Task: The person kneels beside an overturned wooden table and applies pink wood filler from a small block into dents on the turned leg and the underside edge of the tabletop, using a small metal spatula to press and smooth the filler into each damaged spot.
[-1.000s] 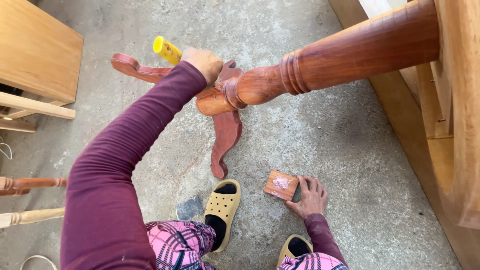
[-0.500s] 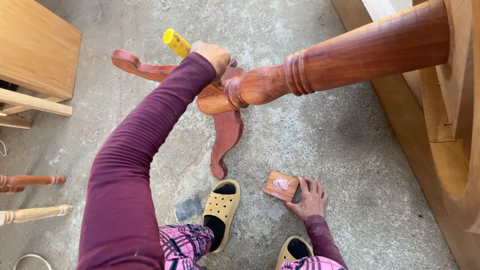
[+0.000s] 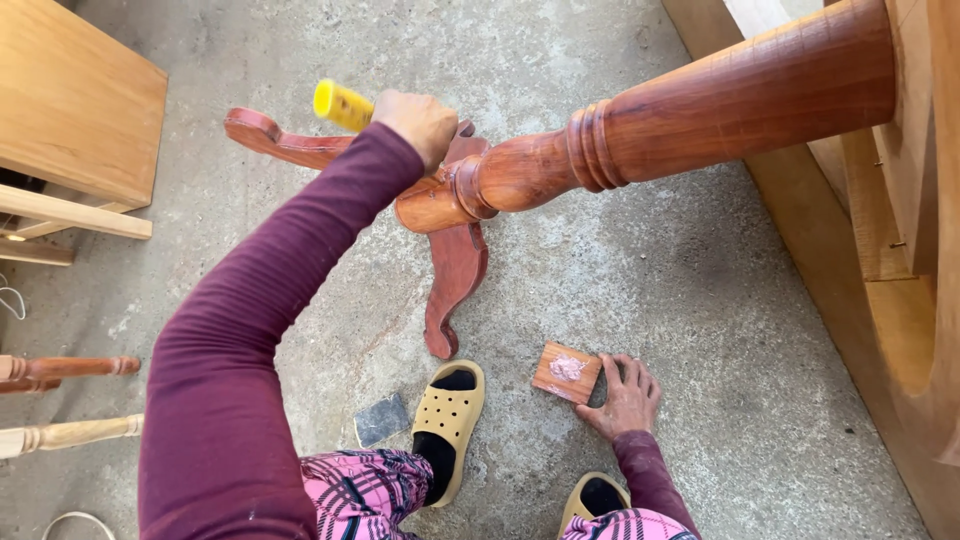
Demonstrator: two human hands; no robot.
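the turned red-brown pedestal column runs off the top right edge, its curved feet partly hidden behind my left hand, which is clenched round a yellow-handled tool whose working end i can't see. since a moment ago that handle has tipped a little lower. my right hand rests fingers spread on the rough concrete, touching a small wooden block smeared with pale filler.

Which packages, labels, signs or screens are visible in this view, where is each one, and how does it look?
None are in view: only bare wooden furniture parts, a concrete floor and a plain small wooden block smeared with pinkish paste beside the right hand.
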